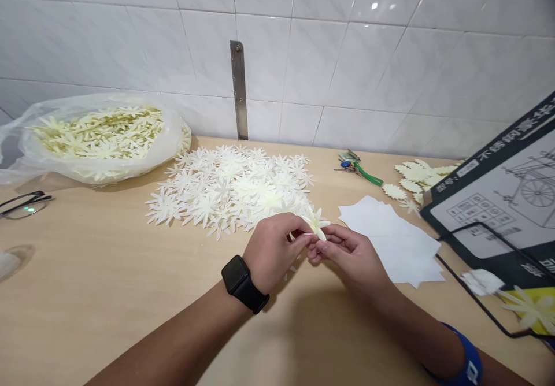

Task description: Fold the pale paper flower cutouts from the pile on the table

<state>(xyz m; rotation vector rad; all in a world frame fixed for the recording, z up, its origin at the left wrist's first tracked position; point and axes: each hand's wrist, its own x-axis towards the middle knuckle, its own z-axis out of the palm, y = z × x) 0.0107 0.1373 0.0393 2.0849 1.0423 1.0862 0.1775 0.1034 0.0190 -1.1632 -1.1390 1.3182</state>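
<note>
Between my two hands is a pale cream flower cutout point(316, 222) with narrow petals. My left hand point(277, 246), with a black watch on its wrist, pinches the flower's left side. From the other side my right hand point(347, 254) grips its lower right edge between thumb and fingers. Just beyond my hands a wide pile of similar white flower cutouts point(243, 186) lies spread on the table point(130, 293). Part of another cutout shows beneath my left hand. My fingers hide some of the held flower.
At the back left sits a clear plastic bag point(171, 143) full of cutouts, near eyeglasses point(26, 204). To the right are white paper sheets point(390, 238), keys with a green strap point(368, 175), yellowish cutouts point(420, 175) and a dark printed box point(498, 195). A tiled wall point(269, 51) bounds the back.
</note>
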